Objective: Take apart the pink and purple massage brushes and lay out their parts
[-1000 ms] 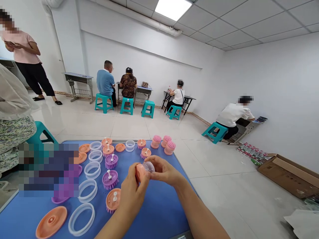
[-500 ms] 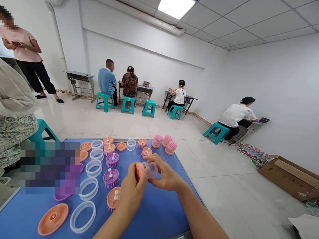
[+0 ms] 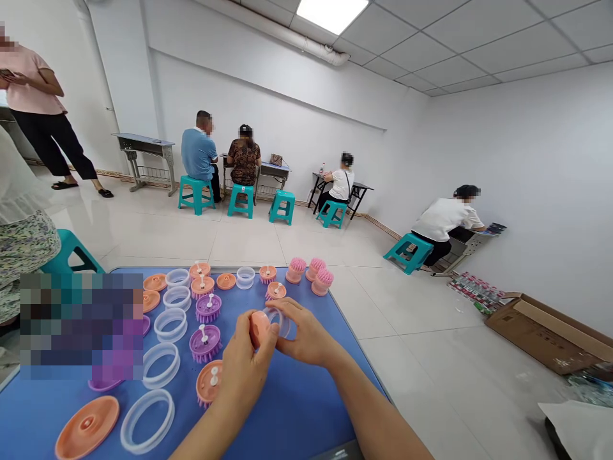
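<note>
Over the blue table [image 3: 306, 409], my left hand [image 3: 244, 374] is closed on an orange brush part [image 3: 259, 324]. My right hand [image 3: 301, 335] grips a clear plastic ring [image 3: 282, 319] pressed against that orange part. Just left of my hands lie an orange bristle disc with a white peg [image 3: 209, 382] and two purple ones [image 3: 205, 342]. Clear rings [image 3: 147, 420] and an orange cap [image 3: 87, 427] lie at the near left. Three finished pink-bristled brushes [image 3: 311, 275] stand at the table's far edge.
A blurred patch covers the table's left side. A person in patterned clothes sits close at left on a teal stool [image 3: 71, 252]. Other people sit at desks along the far walls, one stands at far left. A cardboard box [image 3: 550, 332] lies on the floor at right.
My hands stay together on the orange part and clear ring, which now sits closer against the part. The view has shifted slightly.
</note>
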